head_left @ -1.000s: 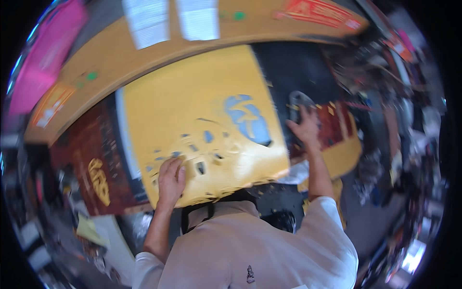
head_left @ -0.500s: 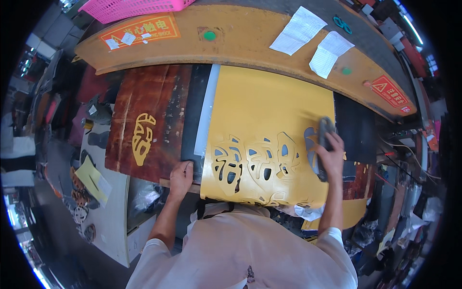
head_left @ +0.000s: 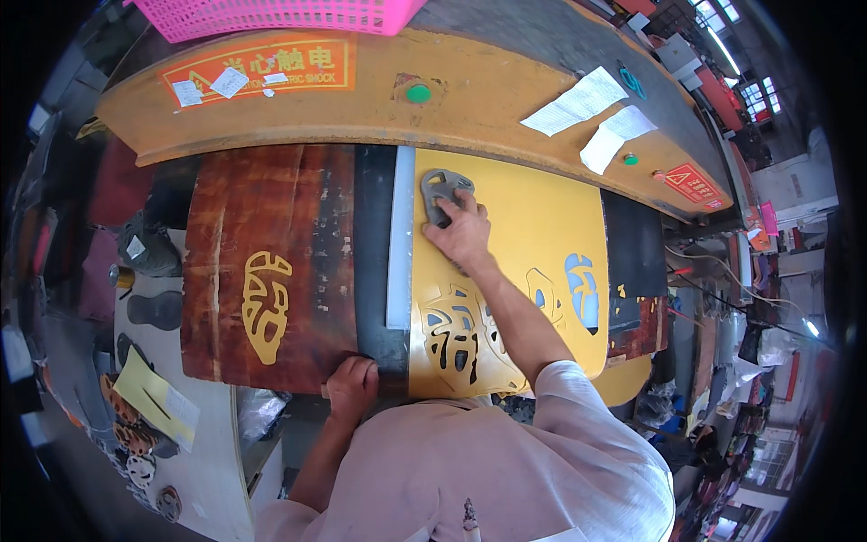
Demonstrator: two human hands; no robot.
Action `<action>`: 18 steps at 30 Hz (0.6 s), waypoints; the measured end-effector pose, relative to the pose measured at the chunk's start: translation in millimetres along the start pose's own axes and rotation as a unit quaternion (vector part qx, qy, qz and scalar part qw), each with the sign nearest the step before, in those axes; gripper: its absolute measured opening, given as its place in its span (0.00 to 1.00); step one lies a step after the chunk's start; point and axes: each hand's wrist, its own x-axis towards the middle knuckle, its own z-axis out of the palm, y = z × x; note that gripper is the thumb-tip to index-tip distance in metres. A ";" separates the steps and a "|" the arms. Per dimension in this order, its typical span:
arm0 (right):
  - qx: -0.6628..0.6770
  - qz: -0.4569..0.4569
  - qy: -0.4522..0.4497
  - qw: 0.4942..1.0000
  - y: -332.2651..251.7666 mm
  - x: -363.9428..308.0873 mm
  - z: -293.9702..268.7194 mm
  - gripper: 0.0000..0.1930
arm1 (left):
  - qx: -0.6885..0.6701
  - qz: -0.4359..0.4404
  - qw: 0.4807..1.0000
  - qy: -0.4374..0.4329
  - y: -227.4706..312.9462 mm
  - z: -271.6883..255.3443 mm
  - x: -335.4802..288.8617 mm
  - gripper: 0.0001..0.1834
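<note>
My right hand [head_left: 461,235] grips a dark grey cutting die [head_left: 437,185], open-framed and shaped like a shoe upper. It sits at the far left corner of a yellow sheet [head_left: 533,217]. Along the near part of the sheet are several cut-out shapes, partly hidden by my right forearm; at the right one opening [head_left: 582,287] shows pale blue beneath. My left hand [head_left: 352,388] is closed at the front edge of a brown, scuffed board [head_left: 307,217]. Farther left on that board lies a yellow cut piece [head_left: 265,312] with openings in it.
An orange machine beam [head_left: 361,117] spans the far side, with a green button [head_left: 418,93] and paper sheets [head_left: 578,101]. Behind it stands a pink basket [head_left: 280,18]. At left, a side table [head_left: 203,492] bears a yellow paper [head_left: 163,397] and dark patterned pieces.
My right hand has carried the die from the sheet's right side to its far left corner. A cut opening shows where the die was. My left hand stays at the board edge.
</note>
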 end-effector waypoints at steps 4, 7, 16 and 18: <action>-0.037 0.004 0.038 0.999 -0.7 1.4 18.0 0.30 | 0.016 -0.016 1.000 -0.014 -5.1 9.4 5.3 0.04; -0.014 -0.032 0.022 0.999 9.8 4.3 14.8 0.31 | 0.013 -0.048 0.998 -0.038 -7.0 10.9 9.5 0.04; 0.127 0.109 0.049 0.985 133.3 -45.8 -77.0 0.22 | 0.024 -0.026 0.998 -0.042 -16.4 23.4 77.0 0.13; 0.169 0.125 0.072 0.975 161.4 -43.1 -76.0 0.18 | 0.070 0.013 0.996 -0.050 -24.4 31.4 105.3 0.16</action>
